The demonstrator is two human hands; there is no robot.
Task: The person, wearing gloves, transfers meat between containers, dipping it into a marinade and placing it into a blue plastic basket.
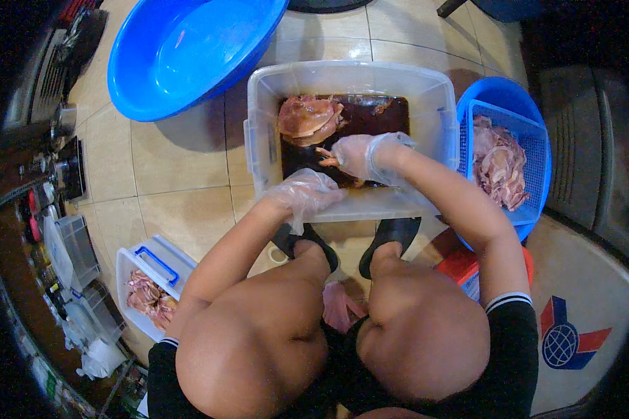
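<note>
A translucent plastic storage bin (430, 105) stands on the floor before me, with dark brown liquid (369, 112) across its bottom. Flattened pieces of raw meat, apparently poultry (309, 120), are heaped in its far left corner. Both hands wear clear disposable gloves. My right hand (361, 156) is over the liquid, its fingers pointing left; narrow orange-brown shapes at its tips could be stained fingers or meat. My left hand (312, 191) is curled at the bin's near left side, close to the rim. Whether either hand grips something is hidden by the gloves and the angle.
At right, a blue mesh basket (537, 152) of raw meat (498, 162) sits in a blue tub (495, 89). A large blue basin (204, 52) is at upper left. Beside my left leg stands a white container (123, 298) with more meat. A red object (458, 262) lies by my right arm.
</note>
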